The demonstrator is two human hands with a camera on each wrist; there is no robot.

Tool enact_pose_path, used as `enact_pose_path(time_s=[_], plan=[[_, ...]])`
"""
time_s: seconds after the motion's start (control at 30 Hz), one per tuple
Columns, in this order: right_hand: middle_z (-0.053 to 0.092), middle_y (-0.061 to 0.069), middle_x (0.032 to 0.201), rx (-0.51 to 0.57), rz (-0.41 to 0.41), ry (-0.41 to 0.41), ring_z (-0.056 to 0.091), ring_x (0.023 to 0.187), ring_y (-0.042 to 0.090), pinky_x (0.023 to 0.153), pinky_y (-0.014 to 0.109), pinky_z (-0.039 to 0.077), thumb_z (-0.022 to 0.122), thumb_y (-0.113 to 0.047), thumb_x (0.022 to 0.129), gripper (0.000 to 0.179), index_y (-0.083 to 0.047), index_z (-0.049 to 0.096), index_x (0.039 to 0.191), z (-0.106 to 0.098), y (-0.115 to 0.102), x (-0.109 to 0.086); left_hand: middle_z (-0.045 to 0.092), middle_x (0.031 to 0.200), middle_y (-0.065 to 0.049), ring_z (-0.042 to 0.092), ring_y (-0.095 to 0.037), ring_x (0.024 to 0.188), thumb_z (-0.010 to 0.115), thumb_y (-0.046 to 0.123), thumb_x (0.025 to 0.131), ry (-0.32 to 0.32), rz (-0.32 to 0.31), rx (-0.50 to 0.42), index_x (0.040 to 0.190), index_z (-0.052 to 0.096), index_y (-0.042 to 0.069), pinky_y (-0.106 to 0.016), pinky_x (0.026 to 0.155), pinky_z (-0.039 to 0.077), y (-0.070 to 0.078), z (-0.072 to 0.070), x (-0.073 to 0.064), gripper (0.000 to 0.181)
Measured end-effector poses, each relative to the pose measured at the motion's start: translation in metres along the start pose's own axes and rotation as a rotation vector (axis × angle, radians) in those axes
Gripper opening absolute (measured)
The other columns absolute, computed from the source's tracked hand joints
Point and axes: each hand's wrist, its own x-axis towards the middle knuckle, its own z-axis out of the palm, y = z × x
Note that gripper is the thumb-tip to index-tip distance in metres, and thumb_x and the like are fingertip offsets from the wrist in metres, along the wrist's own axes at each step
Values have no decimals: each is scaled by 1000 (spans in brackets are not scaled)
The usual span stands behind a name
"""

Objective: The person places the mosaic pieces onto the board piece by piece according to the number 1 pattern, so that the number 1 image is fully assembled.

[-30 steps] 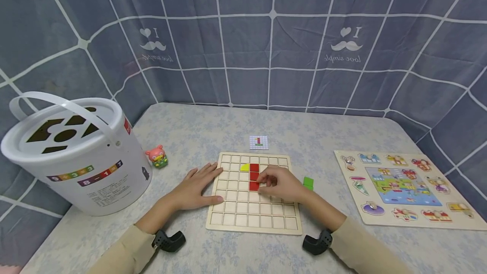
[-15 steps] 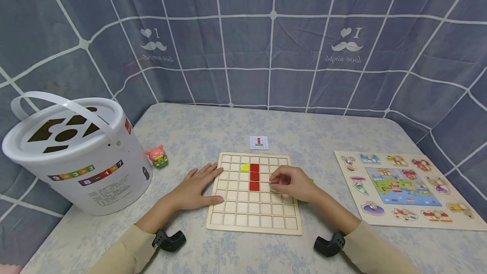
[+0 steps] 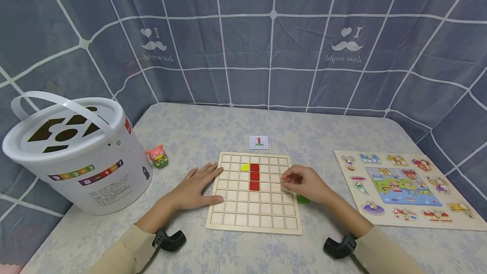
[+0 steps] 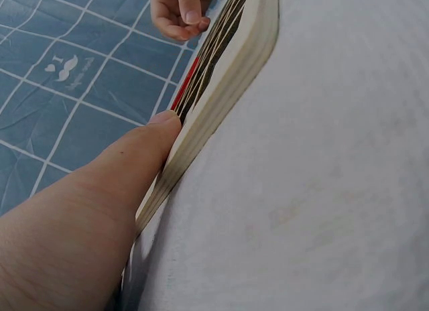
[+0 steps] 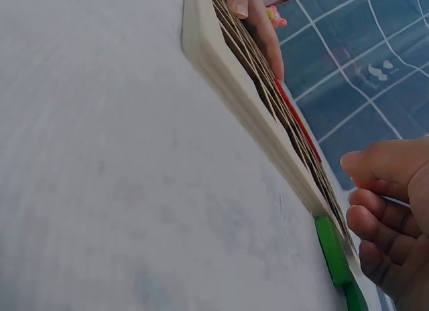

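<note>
1. Left hand (image 3: 195, 187), fingers straight, touches a wooden board (image 3: 256, 208) along its left edge.
2. Right hand (image 3: 306, 184), loosely curled and empty, hovers by the right edge.
3. Red tiles (image 3: 254, 176) sit far-middle.

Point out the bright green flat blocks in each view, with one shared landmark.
Head: the bright green flat blocks show just right of and below centre, partly hidden by the right hand.
Left wrist: not in it.
Right wrist: lower right, reaching the bottom edge.
Shared landmark: the square pale wooden grid board.
</note>
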Motion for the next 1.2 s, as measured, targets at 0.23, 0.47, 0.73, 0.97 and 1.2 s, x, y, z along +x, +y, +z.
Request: enact_pose_path(time_s=[0.23,0.47,0.73,0.97,1.2], plan=[[62,-4,82,-45,24,34,55,71,11,63,26,47,74,-11,88,9,-9,70,96,-7,6,-9,24,159,-15,17,-34,146,64,59,86,-1,-1,-4,154,33,12,-61,112,10,0,0,0,88],[60,-3,79,-49,44,64,54,69,11,60,26,46,73,-10,88,10,-7,70,97,-18,12,-16,24,159,-14,17,-34,146,64,59,86,6,4,0,154,33,12,-62,112,10,-1,0,0,88],[61,-4,79,-115,84,108,54,69,10,61,25,45,74,-13,88,11,-7,70,97,-31,19,-22,23,159,-14,16,-34,146,64,59,86,2,4,2,154,32,13,-61,112,10,-1,0,0,88],[62,-3,82,-157,133,124,54,70,10,60,25,45,77,-14,85,17,-7,70,99,-39,25,-26,22,159,-13,15,-33,147,64,59,86,1,5,-5,154,32,13,-61,112,9,0,0,0,88],[60,-1,85,-192,187,119,52,73,14,63,26,44,82,-22,81,28,-6,70,100,-44,28,-28,23,159,-14,16,-34,146,64,59,86,-2,1,-6,154,32,13,-61,113,8,0,-1,0,88]])
